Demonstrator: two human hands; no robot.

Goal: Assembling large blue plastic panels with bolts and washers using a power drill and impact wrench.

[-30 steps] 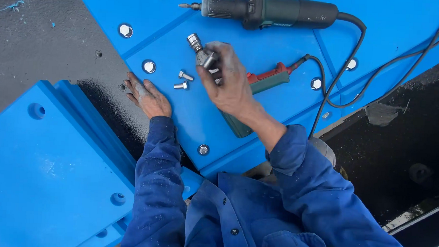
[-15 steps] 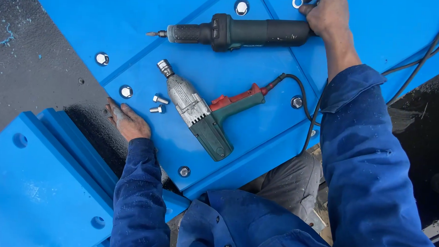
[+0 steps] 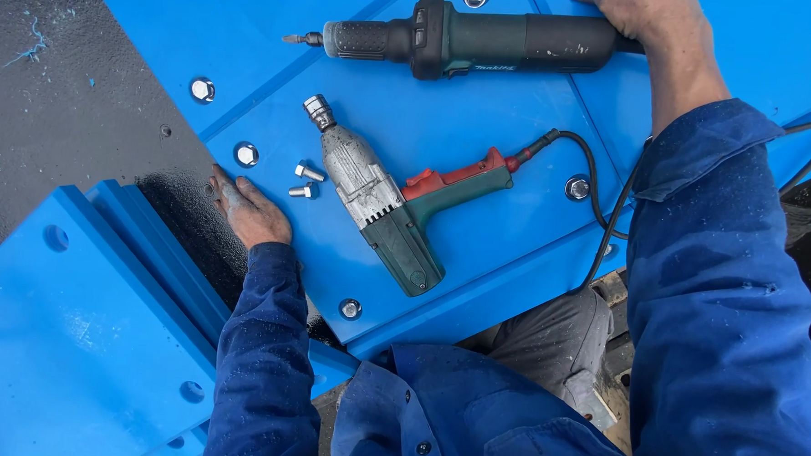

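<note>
Now our right hand (image 3: 635, 12) grips the long dark grinder (image 3: 468, 39) at 12 o'clock; left hand (image 3: 249, 214) lies flat, empty, at the blue panel (image 3: 482, 149) edge, 9 o'clock. Several bolts seated; two loose bolts (image 3: 305, 182) left beside impact wrench (image 3: 383, 209).

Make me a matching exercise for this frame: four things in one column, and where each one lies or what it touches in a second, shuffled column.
Things:
1. right hand
2. left hand
3. impact wrench
4. two loose bolts

Places:
A. flat at the blue panel's edge, by the black surface
B. lying untouched mid-panel, red trigger
C. on the rear of the long dark grinder
D. between the left hand and the wrench's nose

Pairs: 1-C, 2-A, 3-B, 4-D
</note>
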